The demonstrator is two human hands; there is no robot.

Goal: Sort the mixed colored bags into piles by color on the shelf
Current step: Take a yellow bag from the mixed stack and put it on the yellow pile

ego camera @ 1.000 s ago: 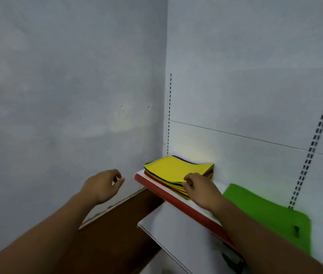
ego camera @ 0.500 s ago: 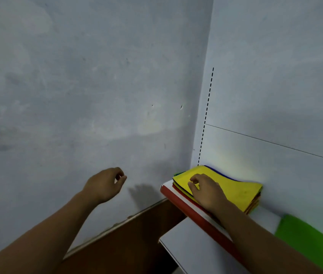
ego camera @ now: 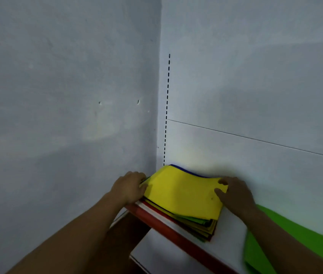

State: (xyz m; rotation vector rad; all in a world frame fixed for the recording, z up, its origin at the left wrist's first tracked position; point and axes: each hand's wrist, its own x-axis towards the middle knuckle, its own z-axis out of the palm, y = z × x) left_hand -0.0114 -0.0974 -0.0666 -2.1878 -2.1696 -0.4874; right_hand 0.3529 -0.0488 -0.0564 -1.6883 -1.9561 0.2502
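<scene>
A stack of mixed colored bags [ego camera: 202, 226] lies in the left corner of the white shelf [ego camera: 229, 230] with a red front edge. A yellow bag [ego camera: 182, 192] is on top; green, red and blue edges show below it. My left hand [ego camera: 130, 186] rests against the stack's left side, fingers curled at the yellow bag's edge. My right hand [ego camera: 235, 194] pinches the yellow bag's right far corner, thumb on top. A single green bag [ego camera: 298, 236] lies flat on the shelf to the right, behind my right forearm.
A grey wall stands close on the left and a white back panel with a slotted upright [ego camera: 166, 115] rises behind the stack. A lower white shelf [ego camera: 156, 254] juts out beneath. Brown wood shows below left.
My left hand came in from mid-air to the stack's left edge. My right hand shifted from the near-left part of the yellow bag to its right corner. The camera moved closer.
</scene>
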